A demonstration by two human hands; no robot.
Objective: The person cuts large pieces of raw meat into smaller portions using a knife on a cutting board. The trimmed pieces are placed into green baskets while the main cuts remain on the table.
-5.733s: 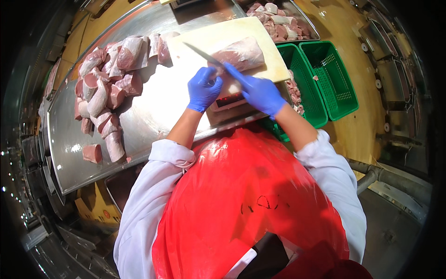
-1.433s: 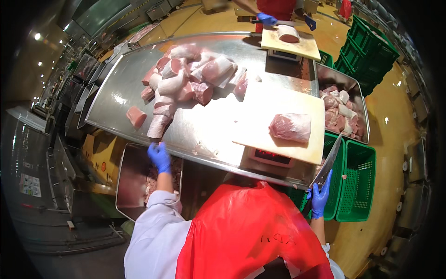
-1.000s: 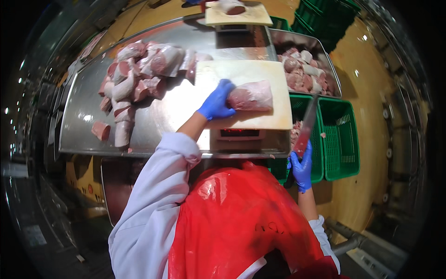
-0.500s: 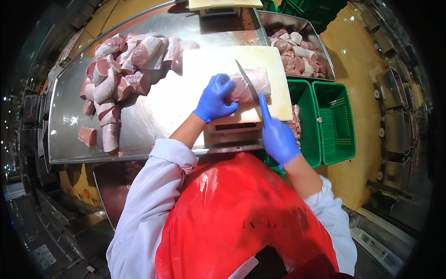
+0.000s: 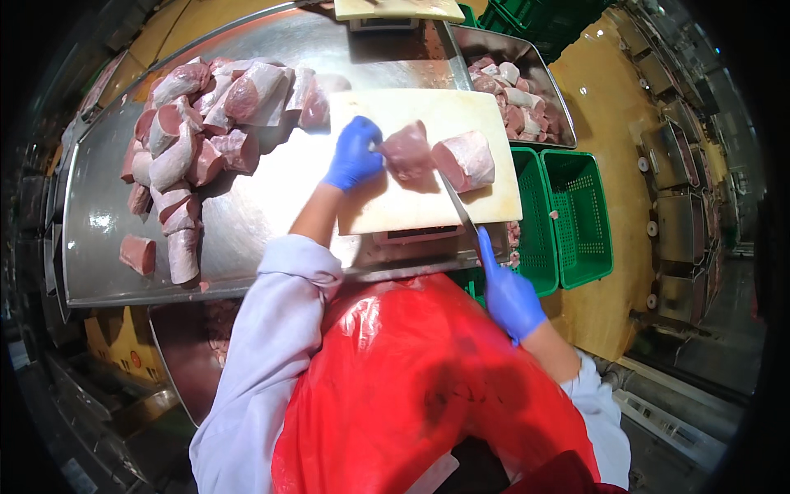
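Note:
On the white cutting board [image 5: 387,206] lie two pieces of raw meat, a gap between them. My left hand [image 5: 356,155], in a blue glove, is closed at the left edge of the nearer-left meat piece [image 5: 409,153]; its fingertips are partly hidden. The other meat piece [image 5: 467,161] rests farther right, its pink cut face turned left and pale fat on top. My right hand [image 5: 512,298], also gloved in blue, grips a knife [image 5: 459,206], index finger stretched along it. The blade's tip reaches between the two pieces.
A heap of meat chunks [image 5: 177,152] covers the left of the steel table [image 5: 99,247]. Beyond the board's right side stand a steel tub [image 5: 568,115] of cut meat and green baskets [image 5: 583,222]. A second board [image 5: 399,8] sits at the far edge.
The single meat piece on the board is now two separate pieces. My right hand has drawn the knife back toward me, and my left hand has shifted slightly left.

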